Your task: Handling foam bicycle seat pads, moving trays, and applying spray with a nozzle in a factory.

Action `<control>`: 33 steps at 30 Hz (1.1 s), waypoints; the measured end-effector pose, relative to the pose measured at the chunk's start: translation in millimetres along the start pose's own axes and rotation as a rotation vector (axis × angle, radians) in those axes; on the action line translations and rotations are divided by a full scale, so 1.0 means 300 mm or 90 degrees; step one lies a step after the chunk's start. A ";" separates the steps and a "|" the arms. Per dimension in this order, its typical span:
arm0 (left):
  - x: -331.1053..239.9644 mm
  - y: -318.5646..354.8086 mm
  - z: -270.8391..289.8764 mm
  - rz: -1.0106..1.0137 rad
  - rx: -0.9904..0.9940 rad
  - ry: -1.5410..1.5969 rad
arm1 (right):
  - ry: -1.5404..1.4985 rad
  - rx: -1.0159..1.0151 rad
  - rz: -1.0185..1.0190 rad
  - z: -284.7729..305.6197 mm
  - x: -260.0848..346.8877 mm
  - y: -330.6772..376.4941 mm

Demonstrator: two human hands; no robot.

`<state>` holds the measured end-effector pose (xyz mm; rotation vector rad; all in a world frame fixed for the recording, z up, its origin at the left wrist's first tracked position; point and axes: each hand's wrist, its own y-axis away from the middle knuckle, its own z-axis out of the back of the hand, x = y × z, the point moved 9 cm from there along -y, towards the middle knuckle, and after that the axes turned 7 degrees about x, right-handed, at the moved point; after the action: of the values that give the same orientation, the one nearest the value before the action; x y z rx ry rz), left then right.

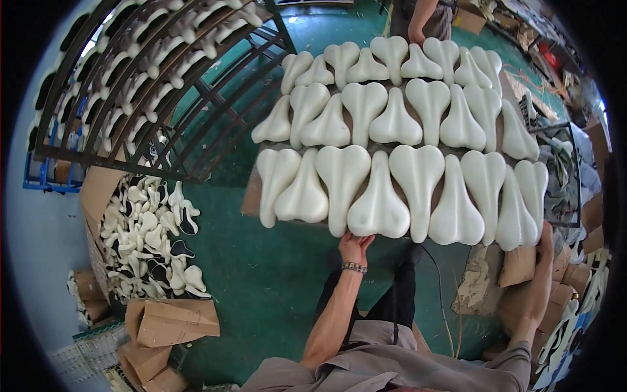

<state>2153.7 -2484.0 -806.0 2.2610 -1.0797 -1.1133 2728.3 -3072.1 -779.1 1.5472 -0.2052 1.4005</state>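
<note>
A flat brown board [251, 196] carries several cream-white foam saddle pads [379, 202] laid in three rows, alternating nose up and nose down. My left hand [354, 247], with a beaded bracelet at the wrist, grips the board's near edge just under a pad in the front row. My right hand [544, 240] holds the board's near right corner beside the last pad [516, 215]; its fingers are mostly hidden behind the board.
A dark metal rack [163, 85] stacked with more pads stands at the left. A heap of white and black pads [153, 235] and cardboard boxes [171, 322] lie on the green floor. Another person [424, 19] stands beyond the board.
</note>
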 end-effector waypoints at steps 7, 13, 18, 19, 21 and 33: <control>-0.319 0.046 0.118 -0.132 -0.010 -0.064 | -0.091 -0.088 -0.020 -0.459 0.142 0.087; -0.348 0.016 0.173 -0.159 -0.034 -0.039 | -0.202 0.001 0.031 -0.505 0.025 0.128; -0.261 -0.027 0.213 -0.126 -0.107 -0.044 | -0.335 0.008 -0.021 -0.594 0.037 0.194; -0.253 -0.023 0.236 -0.122 -0.121 -0.050 | -0.339 0.011 -0.007 -0.613 0.047 0.227; -0.258 -0.024 0.285 -0.128 -0.141 -0.017 | -0.344 0.037 -0.057 -0.672 0.048 0.259; -0.521 -0.174 0.330 -0.099 -0.201 -0.140 | -0.356 -0.122 -0.147 -0.846 -0.095 0.510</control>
<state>2038.9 -2330.4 -822.2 2.0324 -0.7489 -1.5091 2447.8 -2973.3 -762.7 1.7066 -0.4684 0.7246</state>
